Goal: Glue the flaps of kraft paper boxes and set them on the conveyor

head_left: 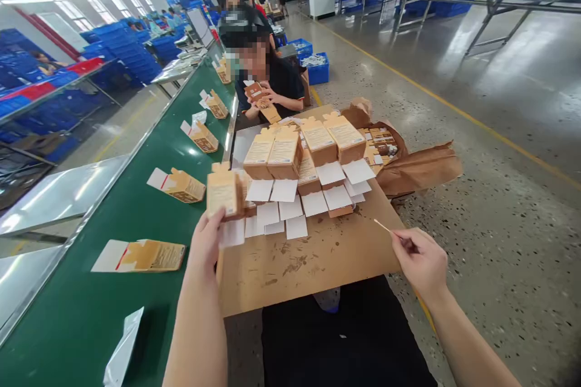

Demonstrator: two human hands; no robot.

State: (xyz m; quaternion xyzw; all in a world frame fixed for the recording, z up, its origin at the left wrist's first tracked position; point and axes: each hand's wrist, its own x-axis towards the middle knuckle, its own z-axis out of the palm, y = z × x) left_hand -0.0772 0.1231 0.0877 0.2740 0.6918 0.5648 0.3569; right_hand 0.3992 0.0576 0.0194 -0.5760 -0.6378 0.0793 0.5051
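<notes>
My left hand (pixel 209 239) is closed on a small brown carton (pixel 222 192) at the left end of the stacked boxes, its thumb on the near face. A white flap hangs below that carton. Between thumb and fingers, my right hand (pixel 421 261) pinches a thin stick with a pale tip, like a cotton swab (pixel 382 225), over the right edge of the cardboard-topped table (pixel 313 260). In front of me, several matching cartons (pixel 284 152) are piled in rows with their white flaps toward me. Dark smears mark the cardboard near them.
On my left runs a green conveyor belt (pixel 149 308) bearing several open cartons (pixel 157 255) and a silvery white packet (pixel 124 347). A co-worker (pixel 290 81) sits across, holding a carton (pixel 258 94). Right of the table stands a brown paper sack (pixel 408 172) of cartons.
</notes>
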